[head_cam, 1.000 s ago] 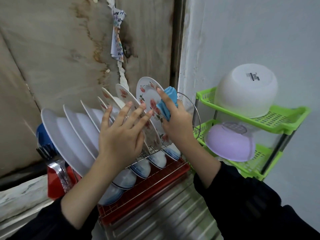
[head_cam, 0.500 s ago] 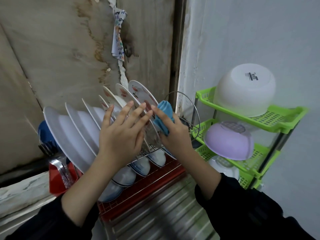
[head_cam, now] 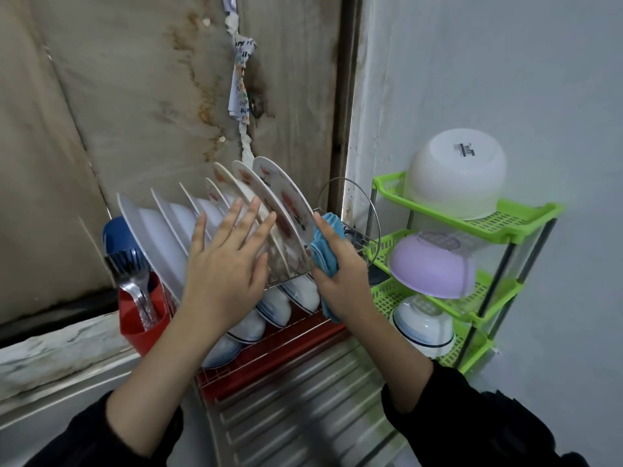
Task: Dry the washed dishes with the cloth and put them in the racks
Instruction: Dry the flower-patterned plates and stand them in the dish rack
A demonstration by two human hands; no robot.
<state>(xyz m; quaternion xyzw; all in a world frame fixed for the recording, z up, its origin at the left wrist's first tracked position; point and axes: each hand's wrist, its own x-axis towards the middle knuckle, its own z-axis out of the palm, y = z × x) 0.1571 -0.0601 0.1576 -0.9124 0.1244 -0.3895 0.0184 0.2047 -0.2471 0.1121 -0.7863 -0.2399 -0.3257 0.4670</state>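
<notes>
A flower-patterned plate (head_cam: 286, 203) stands in the last slot of the wire dish rack (head_cam: 350, 227), leaning left against other patterned plates. My left hand (head_cam: 226, 264) has straight, spread fingers in front of those plates, fingertips by their rims. My right hand (head_cam: 337, 267) grips a bunched blue cloth (head_cam: 325, 254) right beside the plate's lower edge. Plain white plates (head_cam: 151, 237) fill the rack's left slots and upturned bowls (head_cam: 279, 305) sit on its lower tier.
A red cutlery holder (head_cam: 145, 325) with forks stands left of the rack. A green plastic shelf rack (head_cam: 505, 224) at the right holds an upturned white bowl (head_cam: 455, 173), a purple bowl (head_cam: 431, 267) and a blue-rimmed bowl (head_cam: 424, 325). A ribbed steel drainboard (head_cam: 303, 406) lies below.
The patterned plate has come down from its raised position and now sits in the rack's last slot. My right hand with the cloth has dropped to the plate's lower edge.
</notes>
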